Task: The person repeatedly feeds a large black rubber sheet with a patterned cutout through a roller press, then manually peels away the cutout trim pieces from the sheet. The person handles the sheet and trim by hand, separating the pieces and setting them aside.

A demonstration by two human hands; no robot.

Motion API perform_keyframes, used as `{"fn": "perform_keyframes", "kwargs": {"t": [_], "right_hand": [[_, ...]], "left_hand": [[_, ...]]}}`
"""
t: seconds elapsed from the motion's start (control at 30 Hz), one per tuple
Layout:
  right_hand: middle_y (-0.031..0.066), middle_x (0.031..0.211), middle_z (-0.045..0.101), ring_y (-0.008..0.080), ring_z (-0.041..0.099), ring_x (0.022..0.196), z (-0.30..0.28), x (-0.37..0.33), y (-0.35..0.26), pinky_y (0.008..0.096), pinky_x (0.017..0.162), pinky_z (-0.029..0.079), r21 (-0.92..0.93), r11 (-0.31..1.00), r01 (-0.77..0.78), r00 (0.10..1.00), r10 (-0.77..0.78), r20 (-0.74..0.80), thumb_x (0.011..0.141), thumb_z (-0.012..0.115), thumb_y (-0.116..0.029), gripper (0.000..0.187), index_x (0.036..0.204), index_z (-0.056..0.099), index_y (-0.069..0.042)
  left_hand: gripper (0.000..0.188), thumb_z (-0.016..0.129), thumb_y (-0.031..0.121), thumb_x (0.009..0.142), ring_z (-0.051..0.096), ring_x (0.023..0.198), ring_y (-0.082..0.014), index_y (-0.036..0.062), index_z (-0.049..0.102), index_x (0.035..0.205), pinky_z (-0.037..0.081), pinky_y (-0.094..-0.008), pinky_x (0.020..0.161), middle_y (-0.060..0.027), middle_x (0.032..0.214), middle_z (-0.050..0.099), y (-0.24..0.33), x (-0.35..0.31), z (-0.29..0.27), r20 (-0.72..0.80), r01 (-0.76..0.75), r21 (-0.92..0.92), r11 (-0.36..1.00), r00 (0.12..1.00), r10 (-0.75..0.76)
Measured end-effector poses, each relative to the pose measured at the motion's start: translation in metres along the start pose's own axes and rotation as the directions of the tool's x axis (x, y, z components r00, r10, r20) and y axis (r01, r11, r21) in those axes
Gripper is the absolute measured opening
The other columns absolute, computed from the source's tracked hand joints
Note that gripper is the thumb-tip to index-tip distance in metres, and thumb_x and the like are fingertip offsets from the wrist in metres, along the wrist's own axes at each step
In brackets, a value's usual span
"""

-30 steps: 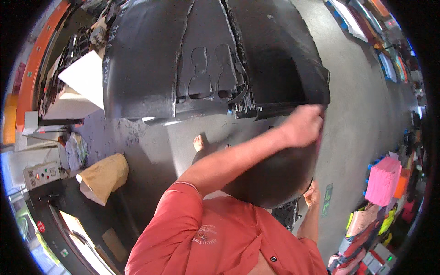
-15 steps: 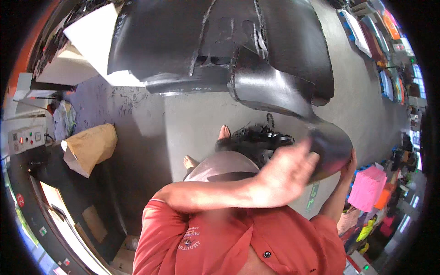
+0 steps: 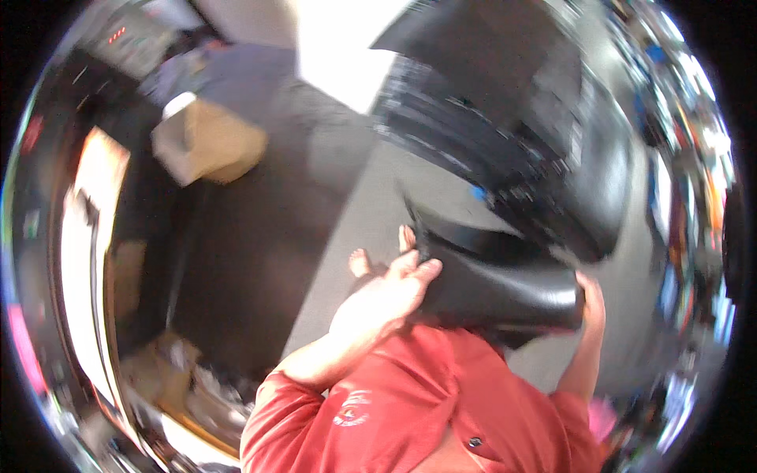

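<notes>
Now the black sheet [image 3: 512, 288] is held at both ends, no longer draped over the black stack [image 3: 505, 71] but just off its near edge. Left end is pinched by the left hand's [image 3: 384, 298] fingers, right end clasped by the right hand [image 3: 593, 306]. Smooth, glossy, bowed; stack blurred, layered.

A brown bag [image 3: 225, 146] is on the left, near a grey box [image 3: 142, 51] with little red lights [image 3: 117, 35]. A bright white sheet [image 3: 339, 55] is up top. A pink thing [image 3: 603, 418], maybe a pile but very blurry, peeks out low on the right.
</notes>
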State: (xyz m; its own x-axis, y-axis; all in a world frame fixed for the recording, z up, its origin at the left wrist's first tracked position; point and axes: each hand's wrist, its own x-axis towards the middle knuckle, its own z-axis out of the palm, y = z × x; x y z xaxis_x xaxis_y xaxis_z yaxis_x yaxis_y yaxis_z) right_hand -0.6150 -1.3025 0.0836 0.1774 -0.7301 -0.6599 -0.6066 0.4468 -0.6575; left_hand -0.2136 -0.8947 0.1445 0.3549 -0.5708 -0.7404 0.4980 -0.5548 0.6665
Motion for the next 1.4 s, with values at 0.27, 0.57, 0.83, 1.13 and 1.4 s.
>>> {"fn": "perform_keyframes", "kwargs": {"t": [0.27, 0.57, 0.83, 1.13, 1.4], "right_hand": [[0.0041, 0.109, 0.073, 0.0205, 0.065, 0.1, 0.187, 0.176, -0.103, 0.0389, 0.095, 0.049, -0.3, 0.922, 0.246, 0.911, -0.115, 0.395, 0.094, 0.076, -0.033, 0.033, 0.109, 0.075, -0.003], [0.0053, 0.118, 0.068, 0.0209, 0.061, 0.113, 0.538, -0.009, -0.396, 0.0402, 0.108, 0.044, 0.356, 0.582, 0.731, 0.304, -0.745, 0.593, 0.109, 0.06, -0.036, 0.04, 0.125, 0.07, -0.001], [0.0191, 0.145, 0.06, 0.0308, 0.061, 0.127, 0.774, -0.217, -0.373, 0.0402, 0.11, 0.049, 0.706, 0.06, 0.706, -0.359, -0.829, 0.429, 0.101, 0.074, -0.019, 0.054, 0.151, 0.058, -0.006], [0.0169, 0.141, 0.065, 0.0289, 0.061, 0.129, 1.027, -0.372, -0.149, 0.0375, 0.117, 0.041, 0.456, 0.397, 0.797, -0.242, -0.483, 0.842, 0.1, 0.073, -0.02, 0.054, 0.146, 0.059, 0.005], [0.0045, 0.124, 0.073, 0.0151, 0.067, 0.108, 1.028, -0.365, -0.093, 0.0314, 0.098, 0.052, 0.278, 0.612, 0.74, -0.112, -0.295, 0.949, 0.103, 0.07, -0.015, 0.037, 0.137, 0.066, 0.001]], "left_hand": [[0.078, 0.073, 0.034, 0.098, 0.044, 0.151, -0.0298, 0.0004, 0.041, 0.161, 0.036, -0.0402, 0.122, -0.0196, 0.16, 0.05, -0.019, 0.01, -0.125, -0.061, -0.031, -0.536, 0.843, 0.998, -0.002], [0.032, 0.07, 0.016, 0.098, 0.066, 0.11, -0.0182, -0.0011, 0.072, 0.125, 0.052, -0.0323, 0.101, -0.0077, 0.118, 0.074, -0.002, -0.231, -0.231, -0.851, -0.719, 0.316, 0.619, 0.073, 0.52], [0.029, 0.066, 0.003, 0.098, 0.066, 0.106, -0.014, -0.0022, 0.07, 0.127, 0.05, -0.0294, 0.097, -0.0047, 0.115, 0.075, -0.142, -0.387, -0.276, -0.783, -0.593, 0.622, 0.512, -0.459, 0.42], [0.047, 0.071, 0.02, 0.1, 0.06, 0.12, -0.018, -0.0015, 0.063, 0.141, 0.045, -0.0342, 0.109, -0.0076, 0.134, 0.069, -0.407, -0.393, -0.467, -0.985, -0.7, 0.172, 0.693, -0.134, 0.109], [0.041, 0.062, 0.001, 0.103, 0.062, 0.124, -0.015, -0.0045, 0.061, 0.144, 0.047, -0.031, 0.11, -0.0072, 0.136, 0.069, -0.459, -0.371, -0.48, -1.0, -0.886, 0.026, 0.462, -0.031, -0.004]]}}
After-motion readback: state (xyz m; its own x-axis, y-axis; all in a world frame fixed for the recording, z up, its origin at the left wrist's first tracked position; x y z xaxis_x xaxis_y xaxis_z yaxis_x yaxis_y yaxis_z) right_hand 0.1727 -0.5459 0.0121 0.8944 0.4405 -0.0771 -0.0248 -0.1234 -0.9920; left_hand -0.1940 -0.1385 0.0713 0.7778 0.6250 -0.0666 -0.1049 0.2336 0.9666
